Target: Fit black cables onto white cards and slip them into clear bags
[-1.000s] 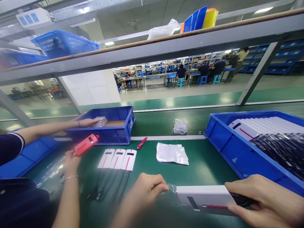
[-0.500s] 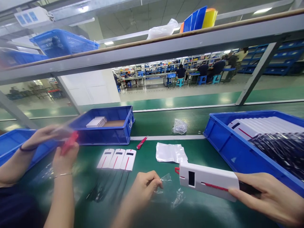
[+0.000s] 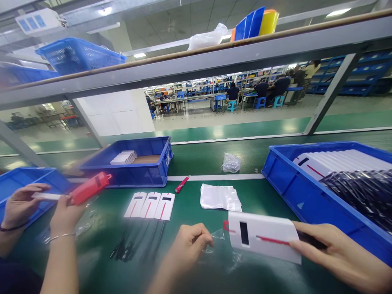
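Observation:
My right hand (image 3: pixel 330 253) grips a flat white device (image 3: pixel 263 237) by its black cable end, thumb on the casing. The device has a dark window, a red strip and a red loop at its left end. To its left, my left hand (image 3: pixel 192 243) is pinched on a clear plastic bag (image 3: pixel 218 241), which spreads toward the device and partly behind it. Behind my hands lies a stack of flat clear bags (image 3: pixel 220 197). Three similar white devices (image 3: pixel 150 205) lie side by side to the left, their black cables (image 3: pixel 124 249) trailing toward me.
At the left a co-worker's hands (image 3: pixel 65 220) hold a red device (image 3: pixel 90 188) and a white piece. A blue bin (image 3: pixel 294 192) of white devices and cables stands right; another blue bin (image 3: pixel 128 175) stands back left. A red cutter (image 3: pixel 183 184) and crumpled plastic (image 3: pixel 231 162) lie between.
The white device in my right hand has shifted slightly left, toward my left hand and the bag. The co-worker's hands have moved apart, and the red device now shows clearly.

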Tool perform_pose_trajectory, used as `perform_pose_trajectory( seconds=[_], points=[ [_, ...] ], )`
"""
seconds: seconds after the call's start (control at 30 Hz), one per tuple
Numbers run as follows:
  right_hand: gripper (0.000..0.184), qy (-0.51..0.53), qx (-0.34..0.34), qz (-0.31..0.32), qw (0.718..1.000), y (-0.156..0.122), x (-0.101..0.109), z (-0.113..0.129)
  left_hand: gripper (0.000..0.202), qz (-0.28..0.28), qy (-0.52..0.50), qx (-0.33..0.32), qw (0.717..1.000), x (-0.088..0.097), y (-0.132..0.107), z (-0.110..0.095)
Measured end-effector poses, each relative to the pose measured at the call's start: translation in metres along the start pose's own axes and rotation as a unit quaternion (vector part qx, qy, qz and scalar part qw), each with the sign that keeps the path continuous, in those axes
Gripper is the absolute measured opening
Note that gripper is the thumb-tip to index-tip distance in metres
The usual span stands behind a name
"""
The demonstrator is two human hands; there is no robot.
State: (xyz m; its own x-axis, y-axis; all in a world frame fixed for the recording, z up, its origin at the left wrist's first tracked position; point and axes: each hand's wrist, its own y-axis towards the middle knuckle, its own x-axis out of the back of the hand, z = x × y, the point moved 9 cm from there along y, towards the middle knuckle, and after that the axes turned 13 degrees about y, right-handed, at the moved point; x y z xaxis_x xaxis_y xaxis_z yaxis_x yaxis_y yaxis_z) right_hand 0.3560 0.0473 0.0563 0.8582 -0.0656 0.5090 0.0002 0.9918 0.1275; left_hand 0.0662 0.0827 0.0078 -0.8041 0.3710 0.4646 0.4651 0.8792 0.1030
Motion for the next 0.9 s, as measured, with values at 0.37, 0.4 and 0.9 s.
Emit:
perform_pose_trajectory(
  seconds=[0.37, 0.4, 0.9],
  points=[
    [0.031, 0.303, -0.088, 0.144, 0.938, 0.007, -0.13, 0.028, 0.036, 0.001, -0.007, 0.029, 1.0, -0.023, 0.003, -0.004],
    [0.034, 0.303, -0.084, 0.146, 0.938, 0.008, -0.132, 0.028, 0.036, 0.002, -0.006, 0.029, 1.0, -0.022, 0.001, -0.006],
    [0.027, 0.119, -0.007, 0.093, 0.989, 0.006, -0.088, 0.033, 0.01, 0.009, -0.136, 0.131, 0.982, -0.016, -0.003, 0.014]
  ],
)
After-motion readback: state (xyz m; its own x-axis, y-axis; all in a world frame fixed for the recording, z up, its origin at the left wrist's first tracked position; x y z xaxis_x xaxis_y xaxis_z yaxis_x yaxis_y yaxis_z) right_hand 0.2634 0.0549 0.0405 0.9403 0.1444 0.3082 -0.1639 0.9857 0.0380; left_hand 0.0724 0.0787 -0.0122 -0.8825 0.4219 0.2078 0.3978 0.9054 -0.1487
